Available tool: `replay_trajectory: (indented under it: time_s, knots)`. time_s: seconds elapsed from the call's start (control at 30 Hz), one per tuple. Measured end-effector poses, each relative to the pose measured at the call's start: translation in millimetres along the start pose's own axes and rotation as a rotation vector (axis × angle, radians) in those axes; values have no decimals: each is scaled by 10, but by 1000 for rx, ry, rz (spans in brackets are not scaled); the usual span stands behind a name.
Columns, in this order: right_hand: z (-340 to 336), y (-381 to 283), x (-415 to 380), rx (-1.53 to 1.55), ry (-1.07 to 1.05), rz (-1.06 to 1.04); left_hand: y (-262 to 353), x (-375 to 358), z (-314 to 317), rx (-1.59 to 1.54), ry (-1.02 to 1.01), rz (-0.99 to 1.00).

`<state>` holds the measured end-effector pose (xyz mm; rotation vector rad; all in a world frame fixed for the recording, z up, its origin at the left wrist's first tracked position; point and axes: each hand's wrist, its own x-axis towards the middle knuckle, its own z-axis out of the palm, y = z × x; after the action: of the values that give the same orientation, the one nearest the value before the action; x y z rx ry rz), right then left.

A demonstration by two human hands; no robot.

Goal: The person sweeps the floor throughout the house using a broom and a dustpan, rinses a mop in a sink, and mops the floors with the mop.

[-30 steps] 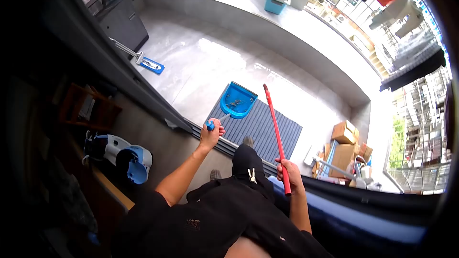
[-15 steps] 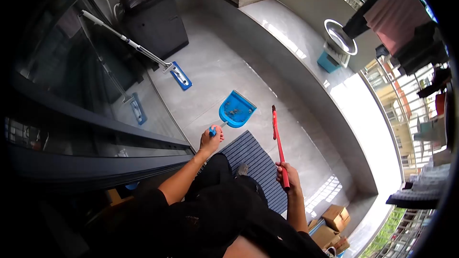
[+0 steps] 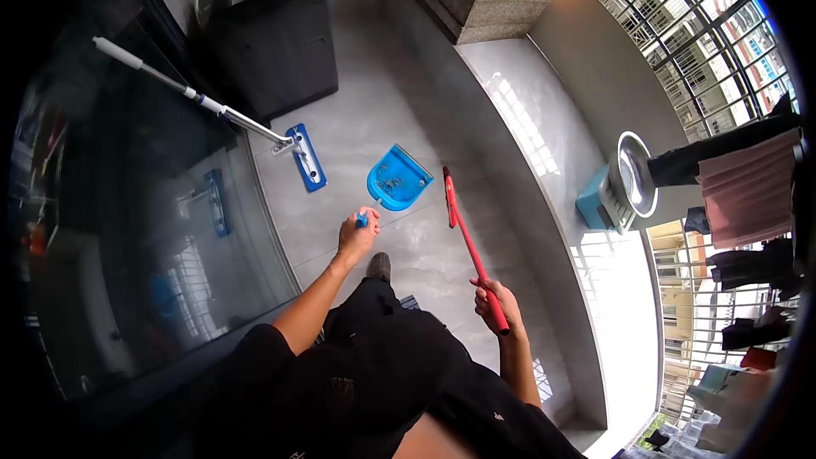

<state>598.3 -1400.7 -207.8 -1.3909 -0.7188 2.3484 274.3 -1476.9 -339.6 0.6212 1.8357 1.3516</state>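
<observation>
My left hand (image 3: 358,234) is wrapped round the handle of a blue dustpan (image 3: 410,190), which lies ahead of me with its open edge facing away to the upper right. Grey debris (image 3: 390,183) is gathered in its pan. In my right hand (image 3: 500,306) is the red handle of a broom (image 3: 469,246); its narrow head, dark along the tip, points forward just right of the dustpan. A gap shows between broom head and pan. One of my shoes (image 3: 380,267) is on the grey tiles between my hands.
A flat mop (image 3: 308,158) leans by the glass door (image 3: 170,229) at left, near a black washing machine (image 3: 276,42). A stone sink (image 3: 501,17) stands ahead. On the right ledge (image 3: 535,110) sit a metal basin (image 3: 637,174) and blue container (image 3: 597,201), with laundry (image 3: 744,191) hanging beyond.
I have stepped forward off the striped mat, closer to the washing machine and sink. Both hands keep their hold; the dustpan and broom have come along, with the broom head nearer the dustpan.
</observation>
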Motion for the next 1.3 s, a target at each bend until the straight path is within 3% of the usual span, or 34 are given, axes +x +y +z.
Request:
replay_trajectory:
  time_s: [0.27,0.57,0.8,0.97,1.3]
  knots:
    - [572,-1434,1425,57,-49,19,633,2449,98,214,66,103]
    - [1111,-3111,3678,-45,-122,67,1417,4860,70,342,115,101]
    - [1876,-4594,5088,220,-219,184,2129,6402,8,437,227,240]
    - [2465,-5374,6125,323,-208,281,2235,7767,-47,416,207,324]
    - [3755,-6539,8118,310,-328,369,2677,10497,-509,404,214,131]
